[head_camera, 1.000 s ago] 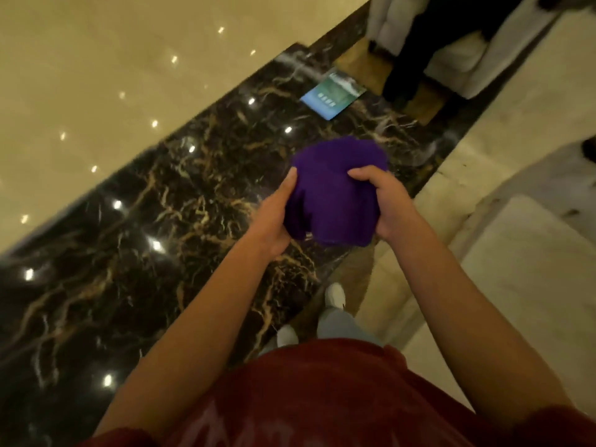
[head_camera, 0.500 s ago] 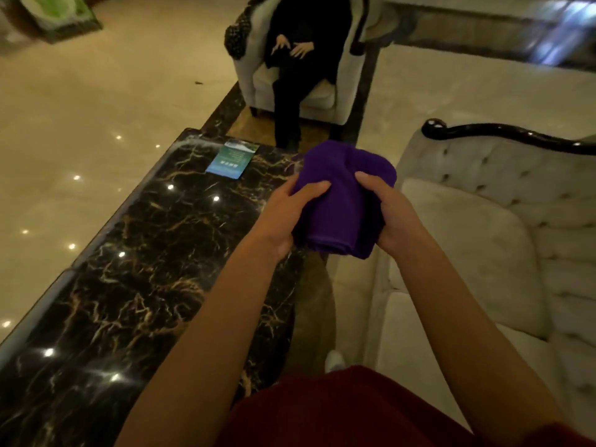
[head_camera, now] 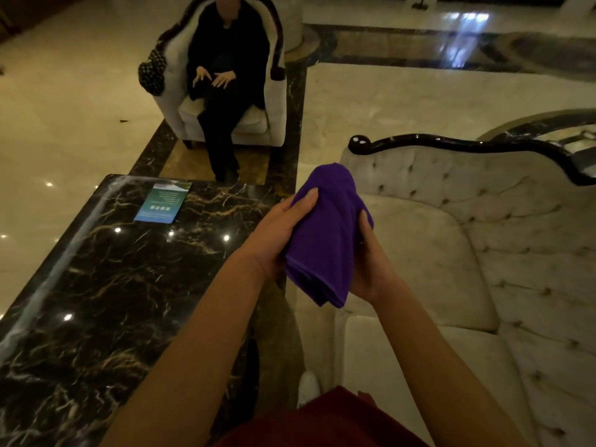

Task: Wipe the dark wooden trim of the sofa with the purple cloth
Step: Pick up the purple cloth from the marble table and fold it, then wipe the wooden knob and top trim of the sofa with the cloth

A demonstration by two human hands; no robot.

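A folded purple cloth [head_camera: 325, 233] is held between both hands at the centre of the head view. My left hand [head_camera: 277, 233] grips its left side, thumb on top. My right hand [head_camera: 371, 266] clasps its right side from below. The dark glossy wooden trim [head_camera: 467, 146] runs along the top of the cream tufted sofa [head_camera: 467, 240] on the right, ending in a rounded scroll at its left end. The cloth hangs in front of the sofa's arm, apart from the trim.
A black marble coffee table [head_camera: 113, 285] with a blue-green leaflet [head_camera: 164, 203] stands on the left. A person in black sits in a cream armchair [head_camera: 274, 101] beyond it. Polished floor surrounds them. My white shoe [head_camera: 308, 387] stands between table and sofa.
My view has tilted upward from the table, bringing the sofa, its trim and the seated person into sight. Both hands keep hold of the cloth and have shifted their grip on it.
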